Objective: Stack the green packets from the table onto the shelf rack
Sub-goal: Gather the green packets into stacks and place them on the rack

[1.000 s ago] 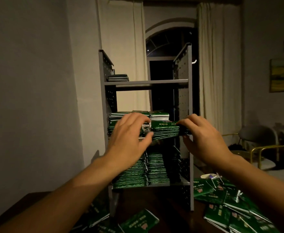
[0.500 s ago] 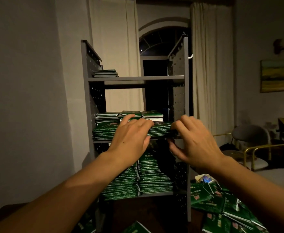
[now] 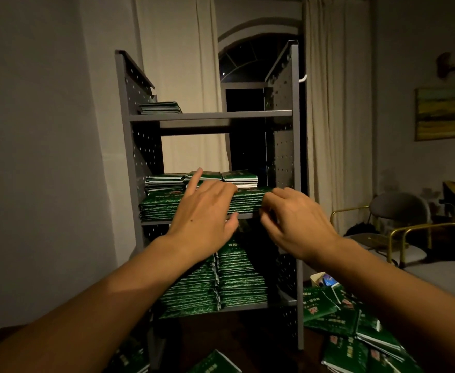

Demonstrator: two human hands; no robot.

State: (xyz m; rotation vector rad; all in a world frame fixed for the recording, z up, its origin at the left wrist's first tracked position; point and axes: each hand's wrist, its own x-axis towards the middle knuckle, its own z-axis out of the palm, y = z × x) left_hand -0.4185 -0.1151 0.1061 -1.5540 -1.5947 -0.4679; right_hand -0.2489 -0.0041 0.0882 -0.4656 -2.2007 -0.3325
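Dim room: on the rack's (image 3: 295, 162) middle shelf, left hand (image 3: 203, 211) lies flat and right hand (image 3: 295, 220) pinches the packets (image 3: 164, 207), likely light, slippery, best squeezed at both ends.

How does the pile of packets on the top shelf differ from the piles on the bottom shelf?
The top-shelf pile is a single low pile tucked in the left corner; the bottom-shelf piles are tall and stand side by side, filling most of the shelf width. The top pile looks dim and greyish in shadow; the bottom ones show bright green fronts with white patterning. Both are the same flat green packets on the grey shelf rack.
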